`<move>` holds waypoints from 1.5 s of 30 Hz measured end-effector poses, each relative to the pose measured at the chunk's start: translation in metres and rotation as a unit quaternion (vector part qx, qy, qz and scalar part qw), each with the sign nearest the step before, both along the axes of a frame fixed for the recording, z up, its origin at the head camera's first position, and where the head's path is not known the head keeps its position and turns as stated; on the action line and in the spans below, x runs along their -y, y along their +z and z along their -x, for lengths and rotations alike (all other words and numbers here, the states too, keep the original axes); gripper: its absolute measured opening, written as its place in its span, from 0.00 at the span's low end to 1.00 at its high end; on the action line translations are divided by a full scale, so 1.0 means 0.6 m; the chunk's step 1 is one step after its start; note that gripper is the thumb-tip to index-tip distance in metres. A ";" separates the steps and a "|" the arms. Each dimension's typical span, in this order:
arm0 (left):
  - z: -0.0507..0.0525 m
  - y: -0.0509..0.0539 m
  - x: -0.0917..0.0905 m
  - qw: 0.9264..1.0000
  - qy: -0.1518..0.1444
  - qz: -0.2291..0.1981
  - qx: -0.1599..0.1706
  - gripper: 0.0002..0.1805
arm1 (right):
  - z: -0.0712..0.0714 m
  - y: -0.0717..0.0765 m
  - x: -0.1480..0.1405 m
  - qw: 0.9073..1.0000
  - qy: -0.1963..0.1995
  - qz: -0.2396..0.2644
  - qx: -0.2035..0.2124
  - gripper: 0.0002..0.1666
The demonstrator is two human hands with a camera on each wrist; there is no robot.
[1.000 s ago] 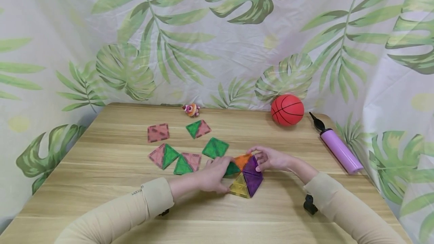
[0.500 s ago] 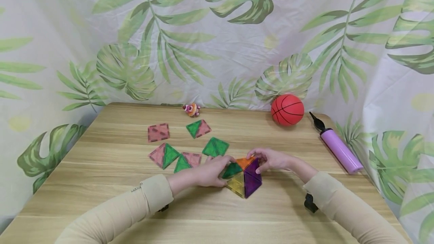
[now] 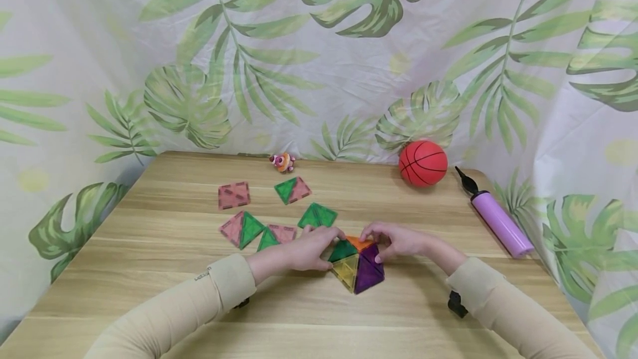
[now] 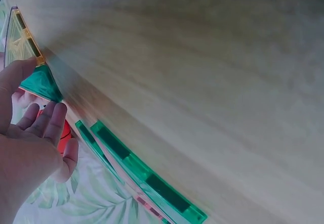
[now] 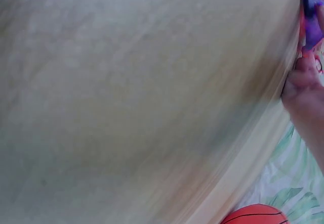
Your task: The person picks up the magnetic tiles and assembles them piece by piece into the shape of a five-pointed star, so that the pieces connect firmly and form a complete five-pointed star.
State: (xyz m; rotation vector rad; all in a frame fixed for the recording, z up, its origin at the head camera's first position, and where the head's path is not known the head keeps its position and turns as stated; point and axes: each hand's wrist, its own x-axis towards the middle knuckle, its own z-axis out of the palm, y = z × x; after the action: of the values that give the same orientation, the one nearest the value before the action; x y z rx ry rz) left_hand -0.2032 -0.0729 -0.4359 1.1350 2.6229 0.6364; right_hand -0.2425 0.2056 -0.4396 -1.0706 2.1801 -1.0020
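Tile cluster [image 3: 357, 267] sits on the table [image 3: 299, 326], near ctr, btwn both hands. Vs. 1 sec ago it's turned a bit clockwise as seen from the head cam: the seam btwn yellow tile [image 3: 344, 271] and purple tiles [image 3: 370, 271] ran down to the right, now leans slightly left. Prob. means the pcs hold together well enough to turn as one; whether every edge is fully joined, can't tell.

L hand [image 3: 310, 252]: thumb on yellow tile's edge, fingers bent at green tile [image 3: 343, 250], cluster held btwn; other fingers spread apart per L wrist cam. R hand [image 3: 399, 240]: thumb pressed on purple, fingers bent over by orange tile [image 3: 362, 244], so clamped on cluster too; exact fingertip contact is hidden.

Loose stuff hasn't moved: pink square [image 3: 233, 195], green pair [image 3: 317, 215], other pink/green pairs, one partly behind L hand. Ball [image 3: 423, 163] & pump [image 3: 500, 223] at far R, untouched.
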 end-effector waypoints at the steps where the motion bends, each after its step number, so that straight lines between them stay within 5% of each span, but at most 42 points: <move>1: 0.000 0.000 0.000 1.000 0.000 0.000 -0.001 0.33 | -0.001 0.000 0.000 1.000 0.003 -0.001 -0.015 0.28; 9: 0.011 0.010 0.005 1.000 0.016 -0.003 -0.001 0.34 | -0.003 -0.005 0.002 1.000 -0.001 -0.008 -0.030 0.28; 18: 0.078 0.048 0.026 0.993 0.110 -0.052 -0.001 0.34 | -0.001 -0.005 0.001 0.999 -0.006 -0.014 -0.036 0.28; 23: 0.105 0.035 0.035 0.988 0.152 0.012 0.006 0.40 | 0.004 -0.006 0.007 0.998 -0.004 -0.029 -0.051 0.28; 29: 0.117 0.020 0.040 0.986 0.147 0.077 0.030 0.50 | 0.009 -0.008 0.011 0.998 0.000 -0.027 -0.055 0.28; 38: 0.126 0.009 0.035 0.987 0.142 0.069 0.014 0.48 | 0.017 -0.002 0.014 0.998 0.004 -0.021 -0.058 0.26; 45: 0.131 0.001 0.034 0.987 0.155 0.035 0.019 0.46 | 0.041 -0.002 0.025 0.994 -0.053 0.004 -0.093 0.22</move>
State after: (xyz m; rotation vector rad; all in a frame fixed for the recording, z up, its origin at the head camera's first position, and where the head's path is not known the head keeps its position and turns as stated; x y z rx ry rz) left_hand -0.2815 -0.0935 -0.4353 0.6917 2.7894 0.6094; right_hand -0.2668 0.1905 -0.4411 -1.1019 2.4062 -0.9915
